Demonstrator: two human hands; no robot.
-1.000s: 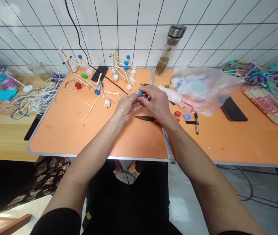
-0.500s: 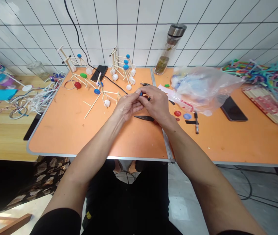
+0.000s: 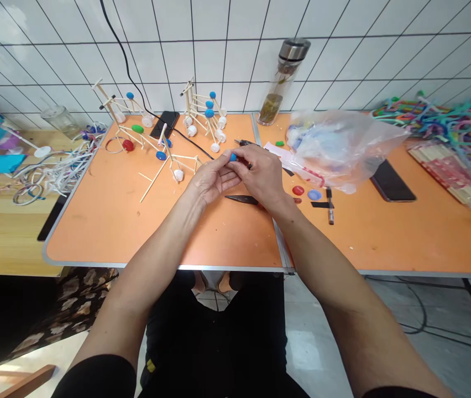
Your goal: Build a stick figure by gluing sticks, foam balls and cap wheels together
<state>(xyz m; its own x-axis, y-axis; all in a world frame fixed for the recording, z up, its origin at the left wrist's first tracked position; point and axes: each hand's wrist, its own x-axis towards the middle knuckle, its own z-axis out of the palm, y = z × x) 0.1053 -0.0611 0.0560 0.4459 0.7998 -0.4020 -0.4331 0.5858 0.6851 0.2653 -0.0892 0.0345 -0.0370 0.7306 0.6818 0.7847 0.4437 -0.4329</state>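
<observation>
In the head view, the left hand (image 3: 214, 179) and the right hand (image 3: 262, 172) meet above the orange table (image 3: 169, 237), fingers nearly touching. A small, rounded blue clay-like lump (image 3: 233, 157) sits right at the fingertips, in the narrow space where the two hands come together. The thumb and forefinger of each hand close on it; the left hand's other fingers lie loosely extended below it, while the right hand's are bent and partly hidden. Most of the lump is covered, so which way it points and how its long axis runs cannot be told.

Just nearer the person than the fingers lies a dark, pointed metal blade (image 3: 241, 199), tip to the left, its long axis running roughly sideways and its other end under the right hand. Left of the fingers stands a pale wooden stick frame with coloured lumps (image 3: 142, 135); beyond them, slightly left, is a second stick frame with blue and white lumps (image 3: 204, 113). Right of them are a flat red disc (image 3: 298, 190) and a flat light-blue disc (image 3: 314, 194).
</observation>
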